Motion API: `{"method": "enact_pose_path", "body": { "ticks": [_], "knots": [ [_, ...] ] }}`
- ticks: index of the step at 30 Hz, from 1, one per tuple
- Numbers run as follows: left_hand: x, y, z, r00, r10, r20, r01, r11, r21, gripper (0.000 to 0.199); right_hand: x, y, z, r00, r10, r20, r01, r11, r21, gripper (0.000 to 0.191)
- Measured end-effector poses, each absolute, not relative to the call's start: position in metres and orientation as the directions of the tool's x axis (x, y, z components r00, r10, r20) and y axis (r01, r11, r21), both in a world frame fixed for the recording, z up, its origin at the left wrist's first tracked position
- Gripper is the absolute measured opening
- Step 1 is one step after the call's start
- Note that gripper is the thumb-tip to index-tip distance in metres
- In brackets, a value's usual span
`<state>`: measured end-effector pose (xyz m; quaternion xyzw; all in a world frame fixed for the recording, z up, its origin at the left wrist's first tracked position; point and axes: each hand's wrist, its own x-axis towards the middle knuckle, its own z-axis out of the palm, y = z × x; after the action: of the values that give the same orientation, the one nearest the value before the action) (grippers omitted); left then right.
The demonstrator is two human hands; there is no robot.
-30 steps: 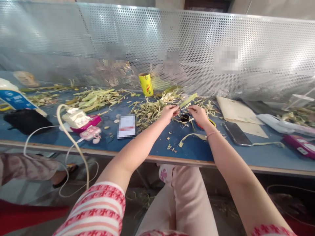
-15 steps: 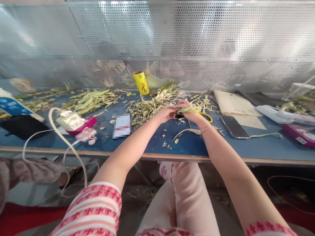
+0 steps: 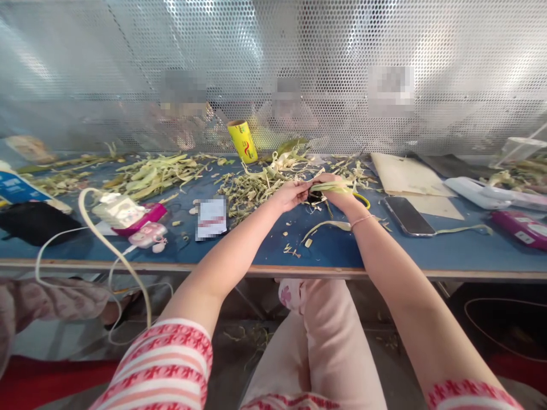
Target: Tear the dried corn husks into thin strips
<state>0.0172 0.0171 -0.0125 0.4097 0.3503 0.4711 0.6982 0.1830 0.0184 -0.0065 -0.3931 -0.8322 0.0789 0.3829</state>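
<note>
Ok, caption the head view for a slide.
Left hand and right hand together at pale strips, near leaf scraps on a blue table.

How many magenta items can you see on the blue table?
2. The left magenta item is just behind the pale pink case; the right magenta item lies right of the phone, near the picture's edge. Others may be hidden.

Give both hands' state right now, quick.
Left hand: pinched closed at the leaf strips; what's gripped is unclear.
Right hand: partly under the strips; open or closed, can't tell.
</note>
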Motion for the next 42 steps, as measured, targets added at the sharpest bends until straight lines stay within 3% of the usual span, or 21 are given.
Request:
{"method": "enact_pose_path", "body": {
  "ticks": [2,5,8,10,13,16,20,26,30,36,42],
  "knots": [
    [0.017,0.016,-0.01,0.283,0.954,-0.097,-0.379,0.204,0.903,0.016,0.18,0.018,-0.005,-0.356,0.759,0.546,0.647,0.621,-0.441,0.019],
    [0.016,0.012,-0.006,0.256,0.965,-0.06,-0.407,0.164,0.898,0.012,0.174,0.022,-0.005,-0.185,0.855,0.484,0.683,0.466,-0.562,0.01],
    [0.015,0.011,-0.004,0.261,0.965,-0.034,-0.425,0.147,0.893,0.015,0.169,0.027,-0.007,-0.182,0.88,0.44,0.656,0.442,-0.612,0.015],
    [0.015,0.012,-0.005,0.264,0.964,-0.02,-0.436,0.138,0.89,0.015,0.169,0.028,-0.009,-0.187,0.882,0.433,0.616,0.449,-0.648,0.021],
    [0.014,0.015,-0.007,0.231,0.973,0.007,-0.472,0.106,0.875,0.011,0.171,0.028,-0.014,-0.089,0.932,0.351,0.467,0.35,-0.812,0.016],
    [0.014,0.018,-0.009,0.176,0.984,0.018,-0.5,0.074,0.863,0.009,0.171,0.026,-0.018,-0.15,0.949,0.277,0.366,0.313,-0.876,0.012],
    [0.013,0.019,-0.009,0.147,0.989,0.029,-0.509,0.051,0.859,0.012,0.167,0.023,-0.016,-0.22,0.918,0.33,0.348,0.39,-0.852,0.017],
    [0.014,0.019,-0.008,0.14,0.99,0.028,-0.508,0.048,0.86,0.02,0.162,0.014,-0.008,-0.142,0.888,0.438,0.485,0.448,-0.751,0.017],
    [0.015,0.017,-0.007,0.13,0.99,0.059,-0.475,0.01,0.88,0.018,0.163,0.015,-0.007,-0.104,0.892,0.439,0.506,0.428,-0.749,0.013],
    [0.018,0.012,-0.007,0.061,0.992,0.11,-0.275,-0.089,0.957,0.013,0.163,0.022,-0.012,-0.048,0.907,0.419,0.489,0.387,-0.782,0.008],
    [0.018,0.017,-0.013,0.02,0.972,0.234,-0.151,-0.228,0.962,0.015,0.162,0.018,-0.011,-0.041,0.899,0.435,0.519,0.391,-0.76,0.013]
  ]
}}
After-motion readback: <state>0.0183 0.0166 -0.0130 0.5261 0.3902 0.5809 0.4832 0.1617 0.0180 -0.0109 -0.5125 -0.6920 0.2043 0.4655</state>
